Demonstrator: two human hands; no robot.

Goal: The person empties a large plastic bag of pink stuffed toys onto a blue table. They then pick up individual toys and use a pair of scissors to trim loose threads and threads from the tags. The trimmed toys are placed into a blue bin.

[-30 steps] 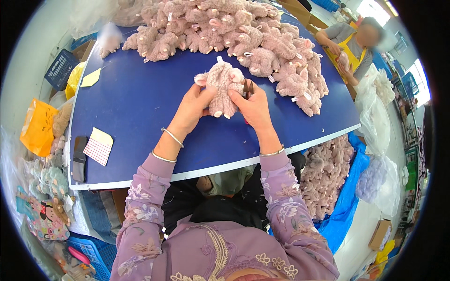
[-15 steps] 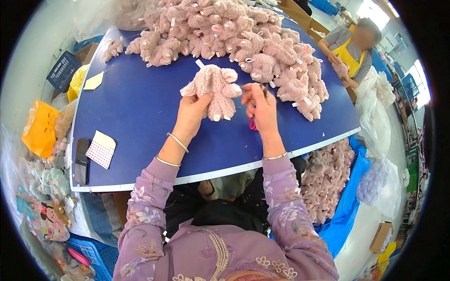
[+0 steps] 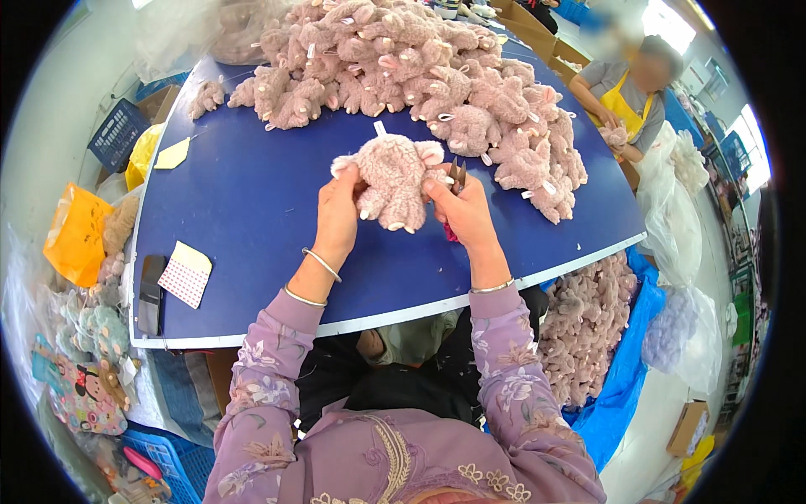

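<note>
A fuzzy dusty-pink plush animal (image 3: 391,181) with pale-tipped feet and a white tag loop on top hangs between my hands above the blue table (image 3: 252,210). My left hand (image 3: 337,217) pinches its left side. My right hand (image 3: 468,212) is closed on its right side, thumb on the plush. The same hand also carries small thread snips (image 3: 457,173), blades pointing up and away, a bit of bright pink showing under the palm. Beyond the toy, a large heap of similar plush animals (image 3: 470,126) covers the far side of the table.
At the table's left lie a phone (image 3: 150,294), a dotted card (image 3: 186,275) and a yellow paper (image 3: 173,154). One plush (image 3: 206,99) sits apart at far left. A blue-lined container of plush pieces (image 3: 588,328) stands at right. Across the table works a person in a yellow apron (image 3: 625,105).
The plush has turned and come slightly nearer. My right hand, apart from the toy's body before, now grips its right side, and the snips' blades show plainly.
</note>
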